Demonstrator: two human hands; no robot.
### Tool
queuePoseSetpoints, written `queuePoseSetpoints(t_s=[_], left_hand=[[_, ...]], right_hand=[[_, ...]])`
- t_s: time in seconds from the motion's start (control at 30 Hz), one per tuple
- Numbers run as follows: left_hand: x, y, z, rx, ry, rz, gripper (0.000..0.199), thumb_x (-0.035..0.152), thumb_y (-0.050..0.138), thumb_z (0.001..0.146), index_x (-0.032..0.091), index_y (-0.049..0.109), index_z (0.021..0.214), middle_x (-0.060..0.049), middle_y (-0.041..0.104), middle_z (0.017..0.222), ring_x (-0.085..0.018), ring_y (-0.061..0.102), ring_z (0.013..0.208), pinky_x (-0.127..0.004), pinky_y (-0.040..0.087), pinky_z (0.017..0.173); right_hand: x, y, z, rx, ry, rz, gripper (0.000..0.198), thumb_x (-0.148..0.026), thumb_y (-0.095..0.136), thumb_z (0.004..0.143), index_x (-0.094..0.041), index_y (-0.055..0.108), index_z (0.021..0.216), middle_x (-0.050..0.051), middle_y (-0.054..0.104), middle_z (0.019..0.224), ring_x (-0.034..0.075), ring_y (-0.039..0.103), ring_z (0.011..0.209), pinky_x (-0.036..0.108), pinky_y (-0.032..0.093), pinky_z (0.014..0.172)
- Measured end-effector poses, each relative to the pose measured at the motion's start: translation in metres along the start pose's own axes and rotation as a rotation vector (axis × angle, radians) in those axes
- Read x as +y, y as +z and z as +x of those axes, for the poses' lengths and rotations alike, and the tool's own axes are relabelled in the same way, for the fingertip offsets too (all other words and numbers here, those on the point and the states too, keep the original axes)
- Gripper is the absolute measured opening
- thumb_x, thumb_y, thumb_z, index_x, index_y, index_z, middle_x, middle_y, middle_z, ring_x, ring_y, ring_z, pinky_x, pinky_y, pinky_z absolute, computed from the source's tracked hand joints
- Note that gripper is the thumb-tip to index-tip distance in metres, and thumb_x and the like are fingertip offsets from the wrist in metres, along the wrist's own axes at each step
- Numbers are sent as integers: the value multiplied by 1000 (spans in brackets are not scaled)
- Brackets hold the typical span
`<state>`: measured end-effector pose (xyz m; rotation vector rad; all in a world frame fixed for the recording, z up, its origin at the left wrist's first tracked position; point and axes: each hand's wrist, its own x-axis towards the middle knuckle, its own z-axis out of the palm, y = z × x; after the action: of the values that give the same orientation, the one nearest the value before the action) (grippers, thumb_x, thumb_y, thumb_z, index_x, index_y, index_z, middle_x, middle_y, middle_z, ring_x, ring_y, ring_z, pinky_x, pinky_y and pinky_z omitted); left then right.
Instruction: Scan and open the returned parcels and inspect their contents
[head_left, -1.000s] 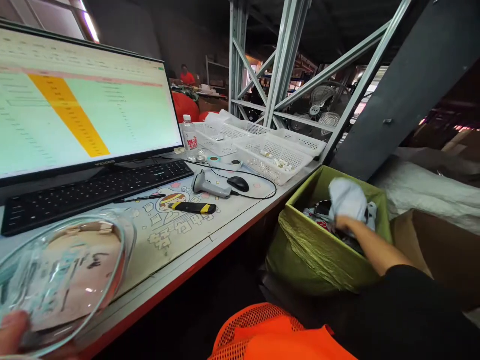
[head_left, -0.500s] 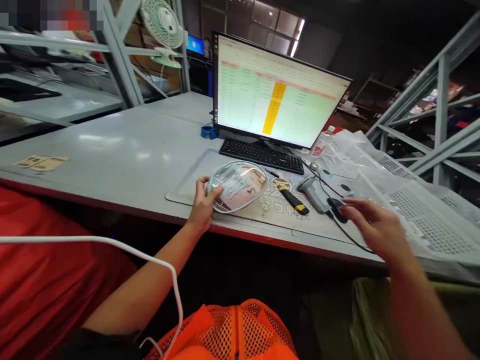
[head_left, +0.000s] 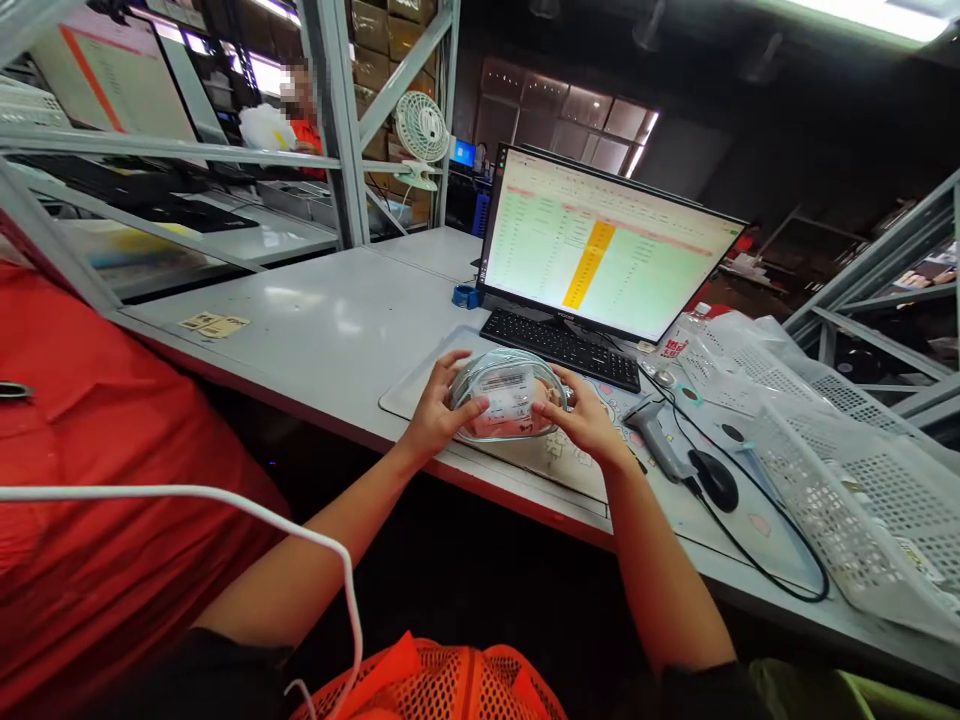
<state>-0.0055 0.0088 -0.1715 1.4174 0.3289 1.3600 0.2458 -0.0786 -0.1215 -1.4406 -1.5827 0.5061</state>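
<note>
Between both hands I hold a clear, rounded plastic pouch (head_left: 506, 395) with pale blue edging and a printed white label inside. My left hand (head_left: 442, 405) is closed on its left side, thumb lying on the front. On the other side my right hand (head_left: 581, 410) grips the right edge, its thumb also on the front. The pouch is above the desk mat (head_left: 420, 385), near the desk's front edge. A grey barcode scanner (head_left: 660, 440) lies to the right of my right hand, with a black mouse (head_left: 714, 480) beside it.
Behind the pouch stand a black keyboard (head_left: 559, 345) and a monitor (head_left: 607, 250) showing a spreadsheet. White perforated baskets (head_left: 832, 520) sit on the right. A blue tape roll (head_left: 466, 296) and paper tags (head_left: 215, 324) lie leftward. A white cable (head_left: 225, 490) crosses the lower left.
My right hand has come from near the mouse to the pouch and taken hold of its right side. The pouch is now held in both hands. The view has shifted left and up.
</note>
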Motion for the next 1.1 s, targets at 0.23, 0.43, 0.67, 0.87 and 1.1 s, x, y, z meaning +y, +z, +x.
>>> queuePoseSetpoints(t_s=[0.23,0.43,0.67,0.87,1.1], left_hand=[[-20,31,79,-61,110,-166,95,46,96,71,30,39,145,-9,63,133,-26,67,116,-39,56,100],[-37,44,115,-236,74,149,71,51,91,75,19,60,130,-11,71,121,-30,69,113,-43,53,103],[-67,5,114,-332,421,714,46,36,85,77,25,70,120,-13,70,127,-34,63,122,-50,46,110],[-66,12,104,-259,494,845,50,35,85,81,25,67,126,-14,68,129,-35,61,123,-51,44,110],[-49,17,93,-71,390,570,86,49,103,57,22,64,128,-15,66,131,-37,57,132,-53,41,119]], right_hand=[[9,16,39,211,35,542,67,-65,87,73,-29,60,122,5,69,127,25,70,104,43,67,82],[31,8,65,67,145,482,61,-63,88,69,-22,68,110,6,76,99,22,74,89,42,66,77],[57,-6,41,477,-14,109,45,-61,68,89,-20,72,107,9,76,100,24,71,91,41,63,81],[52,12,28,433,20,114,52,-64,75,89,-22,61,116,12,70,120,25,70,108,40,61,91],[78,9,39,286,202,650,55,-68,77,82,-27,55,112,4,73,116,23,74,104,46,64,95]])
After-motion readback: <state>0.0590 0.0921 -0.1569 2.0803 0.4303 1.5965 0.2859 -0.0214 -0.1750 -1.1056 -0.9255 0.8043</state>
